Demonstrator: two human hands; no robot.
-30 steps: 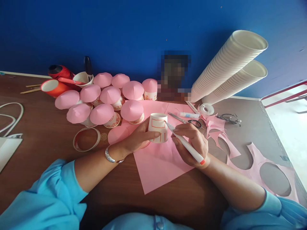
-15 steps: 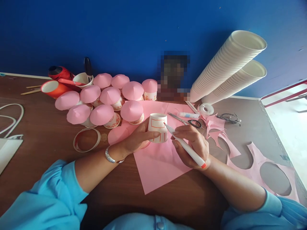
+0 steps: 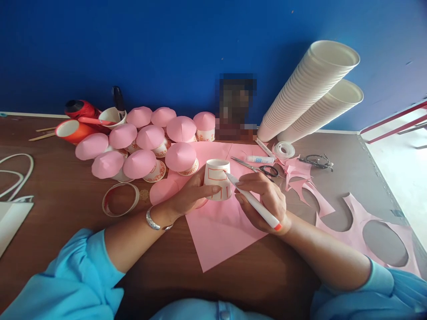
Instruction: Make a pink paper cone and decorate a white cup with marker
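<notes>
A white paper cup (image 3: 216, 175) is held above a pink sheet (image 3: 215, 246) lying on the brown counter (image 3: 167, 266). Over the last second little has changed: the tip of a white marker (image 3: 251, 199) has shifted from the right edge of a red rectangle (image 3: 212, 174) on the cup's side to just inside that edge. No fresh line can be made out, so drawing seems to be in progress, with the upper outline looking nearly complete. Short red upright strokes (image 3: 221, 193) show lower down

The left hand (image 3: 191, 195) reaches in from the left, grasping the cup, its thumb across the lower front and its other fingers mostly hidden. The cup stands roughly upright, narrow end up. A silver bracelet (image 3: 152, 218) circles that wrist

The right hand (image 3: 262, 198) comes from the right, curled around the marker in a writing grip; the barrel slants down toward the wearer, ending in red. Whether the tip touches the cup is too small to tell

Beyond, to the left, stand cups topped with pink paper cones (image 3: 181, 156); scissors (image 3: 245, 164) lie beyond the right hand
</notes>
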